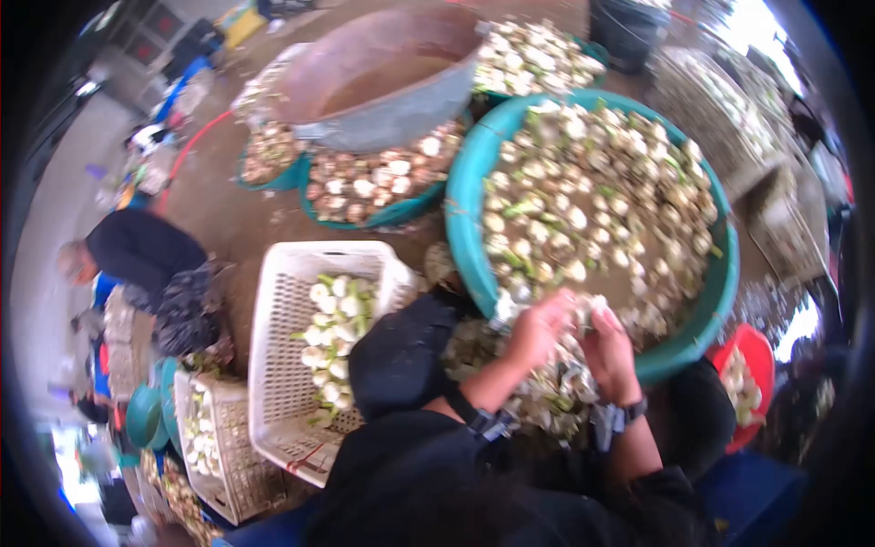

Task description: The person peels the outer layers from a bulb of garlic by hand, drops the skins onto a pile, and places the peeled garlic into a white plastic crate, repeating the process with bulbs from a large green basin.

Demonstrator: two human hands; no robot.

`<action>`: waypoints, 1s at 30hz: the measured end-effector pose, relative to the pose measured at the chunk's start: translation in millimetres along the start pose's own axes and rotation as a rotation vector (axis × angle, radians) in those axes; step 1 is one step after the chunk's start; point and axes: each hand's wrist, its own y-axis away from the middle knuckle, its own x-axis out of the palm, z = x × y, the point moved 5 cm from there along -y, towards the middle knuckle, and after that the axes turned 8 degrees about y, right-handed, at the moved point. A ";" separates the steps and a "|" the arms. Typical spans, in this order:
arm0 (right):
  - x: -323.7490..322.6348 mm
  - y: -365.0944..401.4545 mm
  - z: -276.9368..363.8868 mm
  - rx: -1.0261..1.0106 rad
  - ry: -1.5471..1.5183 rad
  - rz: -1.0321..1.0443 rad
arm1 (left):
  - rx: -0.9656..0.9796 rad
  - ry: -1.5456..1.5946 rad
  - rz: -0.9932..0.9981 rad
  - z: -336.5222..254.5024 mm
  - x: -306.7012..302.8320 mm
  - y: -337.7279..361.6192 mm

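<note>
My left hand (540, 326) is closed, its fingertips pinched together at the near rim of a large teal tub (469, 182); what is in the pinch is too blurred to make out. Close beside it, my right hand (609, 354) curls around a small white bulb (594, 305), onion- or garlic-like, partly hidden by the fingers. Muddy water and many whitish bulbs (576, 217) with bits of green stalk fill the tub. Below my hands, papery peelings (547, 401) are heaped between my knees.
A white plastic basket (273, 337) with trimmed bulbs stands left of my knee. Beyond lie a metal basin (392, 118) resting over tubs of bulbs, and a red bowl (764, 360) at right. Another person (155, 264) bends over at left. More crates (720, 118) stand far right.
</note>
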 end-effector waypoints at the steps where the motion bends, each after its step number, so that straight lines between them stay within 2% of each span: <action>1: -7.2 5.8 -2.4 -0.101 0.010 0.007 | -0.120 0.136 -0.123 5.2 -12.9 -6.3; 2: -25.1 8.7 -8.8 -0.052 0.452 0.036 | -0.315 0.400 -0.214 17.6 -23.8 -8.9; 4: -4.3 32.5 3.7 -0.274 0.403 0.055 | -0.317 0.786 -0.304 19.6 -36.7 -8.9; 6: 3.7 49.3 31.4 -0.380 -0.011 0.030 | -0.402 0.876 -0.331 1.8 -35.2 -5.2; 7: 5.2 53.8 53.2 -0.465 -0.006 0.092 | -0.438 0.900 -0.348 9.7 -42.8 -4.4; 8: 4.0 56.4 70.1 -0.538 -0.016 0.062 | -0.472 0.919 -0.366 18.1 -47.5 -3.5; 10: -4.8 56.7 86.3 -0.471 -0.187 -0.053 | -0.480 0.936 -0.484 2.4 -43.0 -6.6; 11: -9.0 54.8 89.2 -0.431 -0.327 -0.174 | -0.435 0.956 -0.428 -1.3 -43.3 -8.4; 12: -25.3 47.6 86.6 -0.440 -0.329 -0.185 | -0.389 0.978 -0.374 -4.8 -45.7 -8.5; 14: -52.1 26.5 63.3 -0.296 0.166 0.151 | -0.405 0.986 -0.388 4.9 -55.8 -5.9; 15: -41.7 26.8 51.8 -0.211 0.678 -0.065 | -0.390 0.918 -0.425 3.9 -55.8 -6.4; 16: -22.2 27.3 43.1 -0.109 1.539 -0.025 | -0.377 0.850 -0.457 2.3 -53.6 -7.4; 17: -17.5 22.0 28.2 -0.520 1.681 -0.077 | -0.391 0.847 -0.444 2.9 -46.0 -8.9; 18: -1.9 21.1 23.2 -0.391 1.411 -0.097 | -0.356 0.626 -0.514 2.6 -43.6 -7.9; 19: 6.6 15.9 11.5 -0.224 0.971 -0.015 | -0.315 0.406 -0.572 1.4 -40.3 -6.4; 20: 15.3 9.4 -6.2 -0.143 0.515 0.091 | -0.334 0.403 -0.549 4.3 -32.2 -3.3; 22: 24.7 -0.4 -15.1 0.110 0.072 0.096 | -0.071 -0.157 -0.249 -9.4 -14.0 -2.5; 23: 10.9 -10.1 -14.2 0.145 0.007 0.070 | 0.121 -0.194 -0.218 -7.8 -13.0 -2.9; 24: 3.1 -17.7 -3.8 0.183 -0.061 0.048 | 0.120 -0.191 -0.207 -13.8 -10.7 -1.8; 25: -1.7 -14.8 20.8 0.077 -0.370 0.253 | 0.069 -0.142 -0.264 -20.5 -13.6 -0.4; 26: 3.0 -3.1 56.5 -0.010 -0.685 0.628 | 0.018 -0.091 -0.325 -23.7 -17.2 -1.1; 27: -21.0 -5.7 75.5 -0.179 -0.560 0.533 | -0.043 -0.086 -0.373 -20.3 -23.1 -3.2; 28: -36.0 -19.0 93.8 -0.267 -0.449 0.399 | -0.050 -0.083 -0.374 -15.3 -23.7 -3.9; 30: -105.8 -77.6 94.5 -0.333 0.058 -0.130 | -0.217 -0.010 -0.342 1.7 -23.5 -8.0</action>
